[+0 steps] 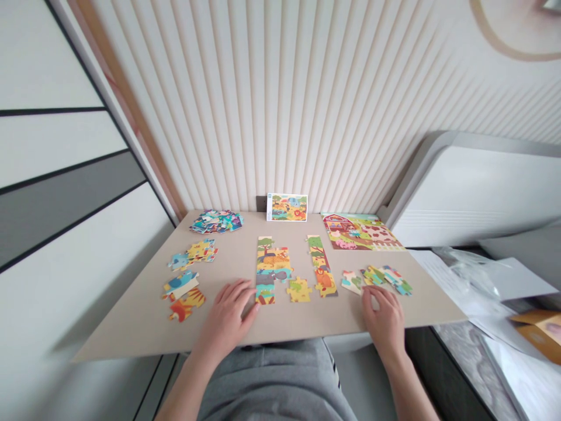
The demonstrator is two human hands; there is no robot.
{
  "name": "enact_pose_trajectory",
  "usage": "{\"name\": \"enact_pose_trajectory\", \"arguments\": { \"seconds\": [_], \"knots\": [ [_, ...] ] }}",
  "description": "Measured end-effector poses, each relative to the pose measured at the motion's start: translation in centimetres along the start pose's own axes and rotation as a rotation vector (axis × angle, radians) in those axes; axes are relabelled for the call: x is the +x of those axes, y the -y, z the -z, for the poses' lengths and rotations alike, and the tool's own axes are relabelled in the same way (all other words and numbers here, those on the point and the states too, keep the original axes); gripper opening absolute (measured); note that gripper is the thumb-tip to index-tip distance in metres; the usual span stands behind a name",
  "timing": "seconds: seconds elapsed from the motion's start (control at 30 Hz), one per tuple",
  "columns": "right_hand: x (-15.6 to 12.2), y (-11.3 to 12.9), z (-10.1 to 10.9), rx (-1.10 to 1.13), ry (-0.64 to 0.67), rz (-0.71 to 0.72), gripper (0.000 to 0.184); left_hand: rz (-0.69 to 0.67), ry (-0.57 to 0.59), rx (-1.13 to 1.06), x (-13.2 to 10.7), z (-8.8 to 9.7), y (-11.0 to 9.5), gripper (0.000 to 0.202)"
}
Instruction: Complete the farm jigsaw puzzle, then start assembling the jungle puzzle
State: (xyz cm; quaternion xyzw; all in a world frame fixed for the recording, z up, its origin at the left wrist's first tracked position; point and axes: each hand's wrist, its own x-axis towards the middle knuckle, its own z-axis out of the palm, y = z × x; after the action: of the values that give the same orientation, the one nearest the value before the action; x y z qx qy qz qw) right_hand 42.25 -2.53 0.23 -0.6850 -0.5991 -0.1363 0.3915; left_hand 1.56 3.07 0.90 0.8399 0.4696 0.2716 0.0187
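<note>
My left hand (pixel 228 318) lies flat and open on the tan board (pixel 140 316), its fingertips beside the bottom of a joined strip of puzzle pieces (pixel 270 269). My right hand (pixel 382 316) rests on the board with fingers spread, touching the near edge of a small heap of loose pieces (pixel 382 277). Between the hands lie a single yellow-green piece (pixel 300 289) and a second joined strip with a lion (pixel 322 266). Neither hand grips anything.
More loose pieces lie at the left (pixel 186 286) and in a pile at the far left corner (pixel 217 221). A reference picture card (pixel 287 207) leans on the ribbed wall. A finished farm puzzle (pixel 360 231) lies far right. Papers and plastic (pixel 473 280) sit right of the board.
</note>
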Motion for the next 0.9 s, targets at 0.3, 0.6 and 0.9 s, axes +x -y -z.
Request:
{"name": "enact_pose_trajectory", "arguments": {
  "seconds": [0.3,0.6,0.9],
  "knots": [
    [2.7,-6.9,-0.2,-0.264,0.144,-0.188,0.056,-0.004,0.011,0.011,-0.1,-0.2,0.2,0.028],
    [1.8,-6.8,-0.6,-0.21,0.226,-0.097,0.051,-0.018,-0.015,0.01,-0.2,-0.6,0.5,0.027],
    [2.7,-8.2,1.6,-0.247,0.181,-0.182,0.047,-0.022,-0.016,0.014,-0.3,-0.9,0.8,0.028]
  ]
}}
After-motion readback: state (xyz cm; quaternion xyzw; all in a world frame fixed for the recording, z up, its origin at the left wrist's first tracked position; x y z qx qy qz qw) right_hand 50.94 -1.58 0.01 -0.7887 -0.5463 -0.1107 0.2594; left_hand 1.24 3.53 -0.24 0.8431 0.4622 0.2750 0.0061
